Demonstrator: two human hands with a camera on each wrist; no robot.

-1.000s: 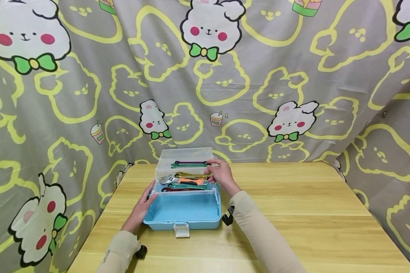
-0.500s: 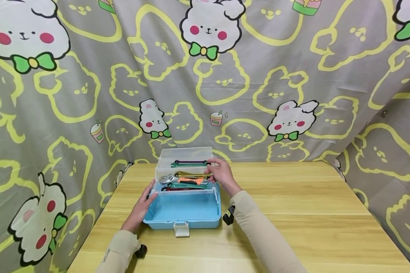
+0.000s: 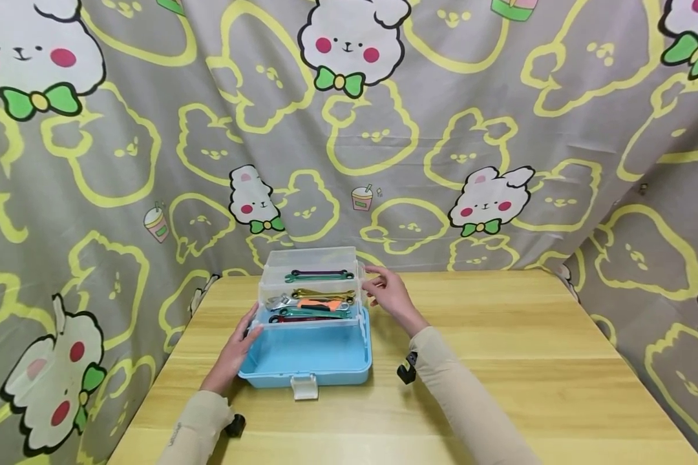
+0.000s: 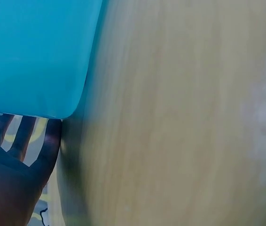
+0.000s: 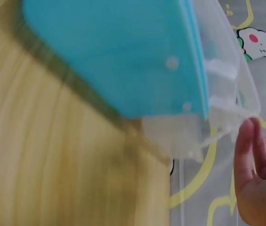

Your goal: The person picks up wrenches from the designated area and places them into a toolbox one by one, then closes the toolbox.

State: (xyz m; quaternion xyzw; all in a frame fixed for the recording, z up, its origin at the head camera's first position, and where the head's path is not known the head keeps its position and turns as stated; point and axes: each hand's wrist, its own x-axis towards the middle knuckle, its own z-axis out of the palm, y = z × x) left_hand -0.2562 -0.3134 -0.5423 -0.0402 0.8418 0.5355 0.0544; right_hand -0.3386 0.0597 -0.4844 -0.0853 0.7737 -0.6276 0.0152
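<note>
A light blue toolbox (image 3: 305,378) stands on the table with its translucent lid (image 3: 311,257) raised and its trays spread out. A purple wrench (image 3: 317,273) and a green wrench (image 3: 314,279) lie in the upper tray. Lower down are a gold wrench (image 3: 320,294), a silver adjustable wrench (image 3: 280,301), an orange-and-black tool (image 3: 320,304), a teal wrench (image 3: 314,313) and a dark red wrench (image 3: 305,319). My left hand (image 3: 232,355) rests along the box's left side, fingers extended. Beside the trays' right end, my right hand (image 3: 391,297) holds nothing, its fingers loosely bent.
A white latch (image 3: 305,387) hangs down at the toolbox's front. The box's lower compartment (image 3: 308,349) shows a bare blue floor. Behind the wooden table (image 3: 500,361) hangs a grey curtain (image 3: 407,148) with cartoon prints.
My right hand has moved right, off the wrench ends and away from the trays. My left hand stays against the box. The head view has shifted slightly.
</note>
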